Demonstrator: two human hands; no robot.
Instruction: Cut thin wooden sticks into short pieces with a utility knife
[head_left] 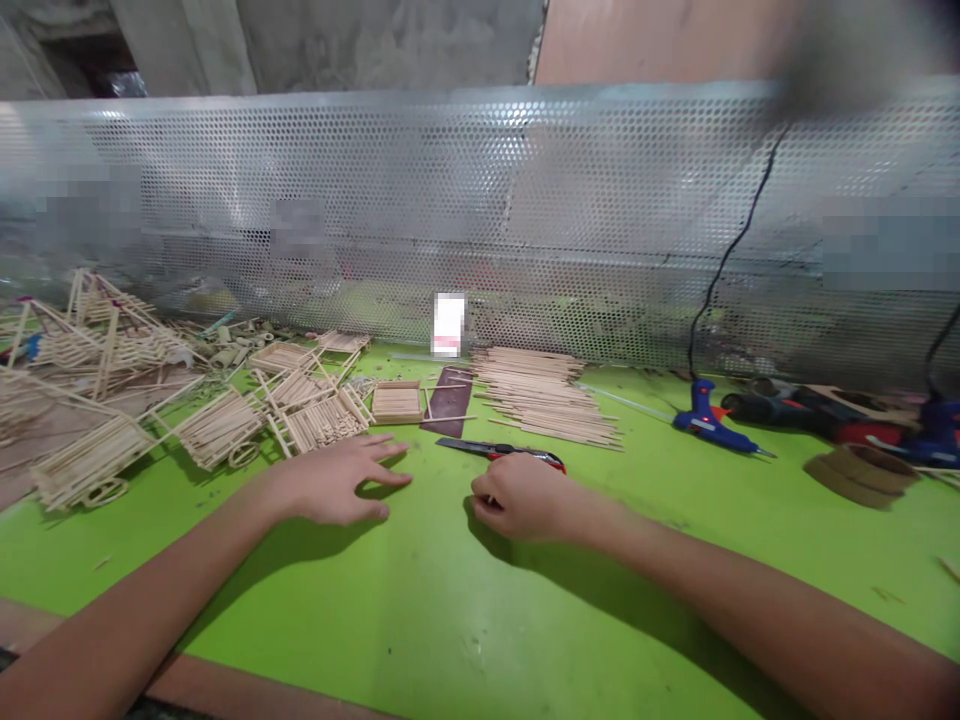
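Observation:
My left hand (341,482) hovers low over the green tabletop, fingers spread, with nothing in it. Just beyond its fingertips lie short wooden sticks (330,425) in a small frame and a small wooden stick tray (397,402). My right hand (529,497) is closed in a fist; a tiny pale tip shows at its fingers, too small to name. Right behind that fist lies a utility knife (480,449) with its blade pointing left. A dark brown flat strip (448,400) and a pile of long thin wooden sticks (540,395) lie farther back.
Stick-built carts (221,430) and pyramid-shaped stick frames (97,330) crowd the left. On the right are a blue glue gun (712,420) with a hanging cord and a brown tape roll (859,475). A perforated metal screen (420,220) stands along the back of the green table (450,620).

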